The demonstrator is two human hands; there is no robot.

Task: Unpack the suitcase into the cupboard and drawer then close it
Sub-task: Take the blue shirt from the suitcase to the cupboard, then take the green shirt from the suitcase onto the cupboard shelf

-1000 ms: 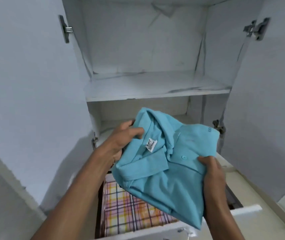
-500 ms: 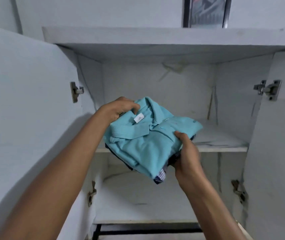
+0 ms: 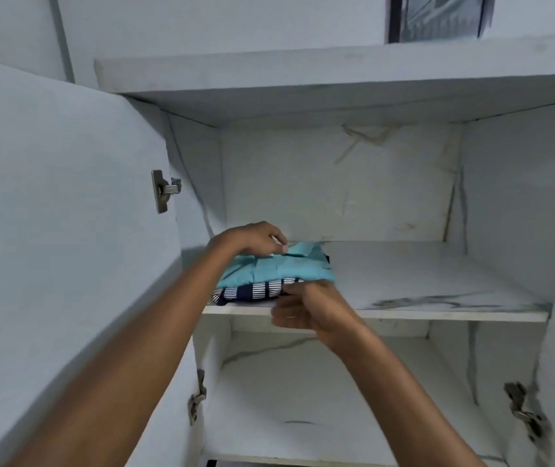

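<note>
Folded turquoise cotton polo shirt (image 3: 278, 269) lay on top of a folded navy-and-white striped garment (image 3: 254, 292), both stacked at the left end of the white marble-patterned upper shelf (image 3: 438, 303) inside the open white cupboard (image 3: 337, 183).

Left hand (image 3: 252, 239) rested over the rear left of the turquoise shirt, fingers curled; whether it gripped the cloth or only touched it could not be told. Right hand (image 3: 306, 306) sat at the front edge of the stack, blurred; fingers appeared bent at the striped garment, grasp uncertain.

Risk, judged: stack sat close to the shelf lip; a careless withdrawal of the right hand could drag the lower garment forward and off. Suitcase not in view.
</note>
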